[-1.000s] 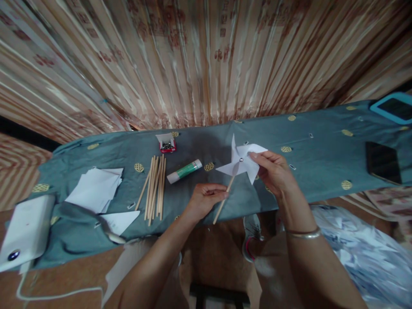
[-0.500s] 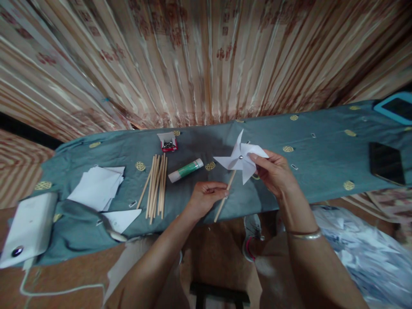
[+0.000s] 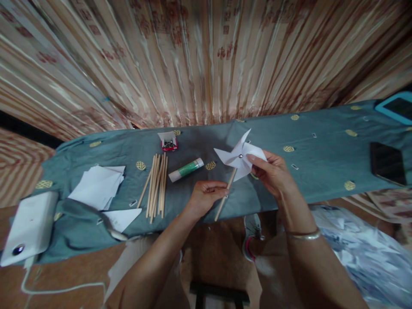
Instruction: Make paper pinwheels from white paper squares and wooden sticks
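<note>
A white paper pinwheel [image 3: 237, 159] with a silver pin at its centre is fixed to the top of a thin wooden stick [image 3: 222, 207]. My left hand [image 3: 206, 196] is closed round the stick below the blades. The fingers of my right hand [image 3: 269, 171] pinch the pinwheel's right-hand blade, thumb on the front. To the left lies a glue stick [image 3: 186, 170] with a green label. Behind it stands a small open red box [image 3: 169, 145] of metal pins. Several loose wooden sticks [image 3: 156, 185] lie side by side further left.
White paper sheets [image 3: 96, 185] are piled at the left, near a folded paper piece [image 3: 124, 219]. A white device [image 3: 30, 227] with a cable sits at the left end. At right are a dark phone [image 3: 388, 163] and a blue-framed tablet [image 3: 397, 107]. A plastic bag [image 3: 357, 253] stands below.
The pinwheel's blades have turned slightly clockwise about the pin. Both hands stay in nearly the same place, the left on the stick and the right on a blade.
</note>
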The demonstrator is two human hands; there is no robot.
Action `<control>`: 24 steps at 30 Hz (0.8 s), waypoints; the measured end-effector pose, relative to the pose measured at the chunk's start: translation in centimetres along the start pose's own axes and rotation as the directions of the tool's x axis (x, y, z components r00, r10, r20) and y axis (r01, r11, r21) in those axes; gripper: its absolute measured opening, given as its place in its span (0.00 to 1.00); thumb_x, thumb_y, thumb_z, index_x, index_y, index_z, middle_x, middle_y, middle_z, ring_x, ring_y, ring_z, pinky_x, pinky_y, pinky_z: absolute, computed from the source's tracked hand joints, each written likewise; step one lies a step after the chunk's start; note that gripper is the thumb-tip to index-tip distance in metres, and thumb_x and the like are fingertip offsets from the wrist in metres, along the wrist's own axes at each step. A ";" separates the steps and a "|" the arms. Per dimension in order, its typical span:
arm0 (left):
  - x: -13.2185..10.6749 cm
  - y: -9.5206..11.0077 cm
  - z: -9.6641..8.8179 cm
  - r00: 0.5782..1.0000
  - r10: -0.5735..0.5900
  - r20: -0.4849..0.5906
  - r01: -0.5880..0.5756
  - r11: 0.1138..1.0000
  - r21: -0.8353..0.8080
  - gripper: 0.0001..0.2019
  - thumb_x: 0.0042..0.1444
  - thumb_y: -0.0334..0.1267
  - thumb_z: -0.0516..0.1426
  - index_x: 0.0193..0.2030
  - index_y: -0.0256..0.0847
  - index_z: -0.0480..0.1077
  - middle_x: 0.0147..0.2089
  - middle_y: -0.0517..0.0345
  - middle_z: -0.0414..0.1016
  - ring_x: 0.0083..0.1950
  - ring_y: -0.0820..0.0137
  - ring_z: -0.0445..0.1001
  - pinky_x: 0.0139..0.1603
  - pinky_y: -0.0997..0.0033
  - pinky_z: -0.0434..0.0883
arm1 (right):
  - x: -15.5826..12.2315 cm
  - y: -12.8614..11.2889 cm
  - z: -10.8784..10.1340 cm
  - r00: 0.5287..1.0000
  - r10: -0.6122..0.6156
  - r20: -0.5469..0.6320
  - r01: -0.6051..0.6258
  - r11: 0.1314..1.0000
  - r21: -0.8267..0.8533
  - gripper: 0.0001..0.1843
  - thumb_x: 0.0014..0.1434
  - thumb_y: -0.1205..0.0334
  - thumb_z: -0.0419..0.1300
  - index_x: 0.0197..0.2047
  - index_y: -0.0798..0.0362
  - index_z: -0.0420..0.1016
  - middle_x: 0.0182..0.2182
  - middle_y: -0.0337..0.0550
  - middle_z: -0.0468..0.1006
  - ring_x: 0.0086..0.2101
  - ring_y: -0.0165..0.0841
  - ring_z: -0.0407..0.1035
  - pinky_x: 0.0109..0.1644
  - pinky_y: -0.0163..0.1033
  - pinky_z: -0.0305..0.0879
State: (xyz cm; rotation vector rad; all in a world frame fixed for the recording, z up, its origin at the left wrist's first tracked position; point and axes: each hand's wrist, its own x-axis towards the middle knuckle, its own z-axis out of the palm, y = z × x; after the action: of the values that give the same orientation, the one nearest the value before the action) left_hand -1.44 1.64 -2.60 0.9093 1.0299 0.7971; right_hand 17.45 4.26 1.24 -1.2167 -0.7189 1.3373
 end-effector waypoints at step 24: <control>0.1 0.0 0.1 1.000 -0.022 -0.015 0.022 0.999 -0.042 0.14 0.34 0.40 0.70 0.30 0.37 0.81 0.26 0.57 0.80 0.28 0.71 0.74 0.35 0.71 0.71 | -0.2 0.6 0.2 0.999 -0.021 0.049 0.024 0.999 -0.049 0.15 0.35 0.56 0.77 0.26 0.51 0.80 0.23 0.35 0.78 0.21 0.23 0.65 0.23 0.28 0.63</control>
State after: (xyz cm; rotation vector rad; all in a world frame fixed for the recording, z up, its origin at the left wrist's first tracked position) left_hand -1.36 1.72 -2.59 0.8560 1.0315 0.8054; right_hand 17.04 4.02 0.82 -1.2158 -0.8023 1.3410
